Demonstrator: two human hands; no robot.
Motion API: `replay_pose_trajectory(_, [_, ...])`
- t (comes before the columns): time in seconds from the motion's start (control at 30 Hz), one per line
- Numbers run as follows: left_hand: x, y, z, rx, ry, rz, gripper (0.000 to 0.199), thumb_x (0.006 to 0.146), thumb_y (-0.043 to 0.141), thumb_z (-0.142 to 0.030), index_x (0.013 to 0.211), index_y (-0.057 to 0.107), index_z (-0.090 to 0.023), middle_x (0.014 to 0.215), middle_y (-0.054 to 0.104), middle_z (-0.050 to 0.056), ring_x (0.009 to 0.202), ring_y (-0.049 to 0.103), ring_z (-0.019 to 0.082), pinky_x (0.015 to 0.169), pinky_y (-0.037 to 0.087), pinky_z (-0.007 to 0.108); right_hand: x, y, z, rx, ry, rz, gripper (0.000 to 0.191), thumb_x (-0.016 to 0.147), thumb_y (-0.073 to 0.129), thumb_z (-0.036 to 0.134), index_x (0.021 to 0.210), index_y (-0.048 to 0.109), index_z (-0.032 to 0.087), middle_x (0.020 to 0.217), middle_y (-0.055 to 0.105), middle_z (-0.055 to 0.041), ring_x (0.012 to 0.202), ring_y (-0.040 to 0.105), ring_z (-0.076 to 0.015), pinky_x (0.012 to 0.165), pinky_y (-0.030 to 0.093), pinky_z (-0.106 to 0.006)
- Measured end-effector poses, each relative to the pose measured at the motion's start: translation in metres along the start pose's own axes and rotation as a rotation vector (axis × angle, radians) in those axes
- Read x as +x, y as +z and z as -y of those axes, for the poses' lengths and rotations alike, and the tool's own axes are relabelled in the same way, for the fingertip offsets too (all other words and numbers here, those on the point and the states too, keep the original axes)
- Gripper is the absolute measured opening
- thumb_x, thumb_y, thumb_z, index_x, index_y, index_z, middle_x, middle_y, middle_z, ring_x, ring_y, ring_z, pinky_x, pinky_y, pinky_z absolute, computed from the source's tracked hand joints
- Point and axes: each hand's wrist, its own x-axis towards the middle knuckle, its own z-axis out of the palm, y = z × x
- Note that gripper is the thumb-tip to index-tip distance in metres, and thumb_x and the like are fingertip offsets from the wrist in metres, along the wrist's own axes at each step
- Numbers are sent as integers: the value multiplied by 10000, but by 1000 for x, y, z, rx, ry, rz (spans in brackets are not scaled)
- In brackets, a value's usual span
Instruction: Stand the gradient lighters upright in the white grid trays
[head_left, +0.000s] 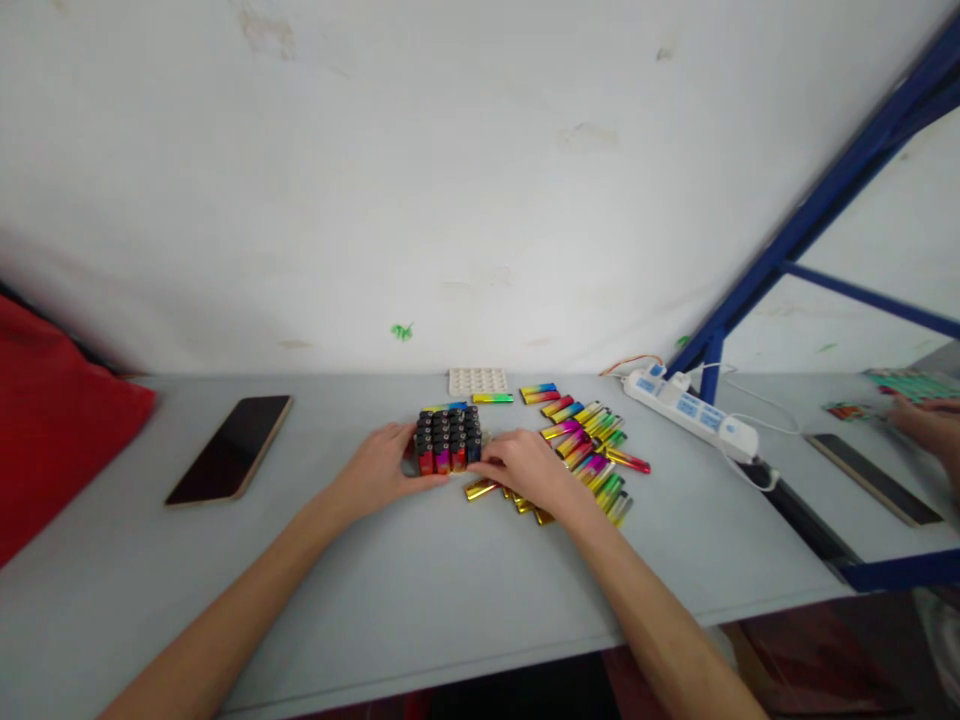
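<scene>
A block of upright lighters [448, 440] with black tops and red, pink and dark bodies stands in rows at the middle of the table. My left hand [385, 462] is wrapped round its left side, the thumb lying along the lower front edge. At the right front corner my right hand [517, 462] grips the same block with its fingers curled. Just right of and partly beneath that hand lies a pile of loose shiny coloured sleeves or lighter bodies [577, 440]. Behind the block are a white tray with a grid of holes [478, 381] and a yellow-green piece [493, 398].
A dark-screened phone [229, 450] lies to the left, near a red cloth or bag [60, 420]. On the right, a white power strip [690, 412] with cables sits beside a blue metal frame [795, 225]. Beyond it another person's hand [926, 425] holds coloured pieces.
</scene>
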Motion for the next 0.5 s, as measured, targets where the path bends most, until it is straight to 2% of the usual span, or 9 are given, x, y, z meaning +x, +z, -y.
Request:
replay_pose_trajectory(0.1, [0,-1,0,3,-7,2,612,801,851,-755,1107,755,-234,1118,836,103,1042,767,348,946,586,424,-3,-1,-11,120,-23,-44,325,1093,786,420,860,801,194,844,792,-35,756,685,-180,714,431,-286])
replay_pose_trajectory(0.2, [1,-2,-2,22,-23,13,581,790,849,-762,1004,749,-231,1015,823,83,951,755,323,863,571,395,-10,-9,-33,136,-11,-208,370,1148,690,416,862,782,202,822,779,-33,768,696,-195,754,474,-303])
replay_pose_trajectory(0.27, [1,-3,-2,46,-33,4,586,771,853,-780,948,742,-233,978,811,78,936,751,322,848,561,391,-15,-16,-54,117,15,-317,335,1170,629,365,929,801,208,882,806,-52,813,729,-214,814,522,-324])
replay_pose_trajectory(0.33, [1,-3,-1,65,-37,-4,590,756,855,-793,899,728,-236,953,799,78,929,747,326,840,553,393,-16,-23,-78,96,63,-415,238,1154,624,315,1082,827,214,1040,844,-87,933,775,-245,909,573,-355])
replay_pose_trajectory(0.4, [1,-3,1,67,-32,-8,588,756,852,-796,880,718,-237,941,789,80,918,739,320,827,546,388,-11,-29,-102,46,126,-486,222,1128,634,297,1192,828,210,1162,845,-126,1053,789,-281,1004,600,-405])
replay_pose_trajectory(0.5, [0,-4,5,45,-10,-18,582,760,851,-786,899,720,-236,946,785,80,909,727,306,825,545,380,10,-32,-128,-56,163,-441,310,1096,649,277,1355,792,183,1368,797,-186,1305,737,-329,1193,548,-495])
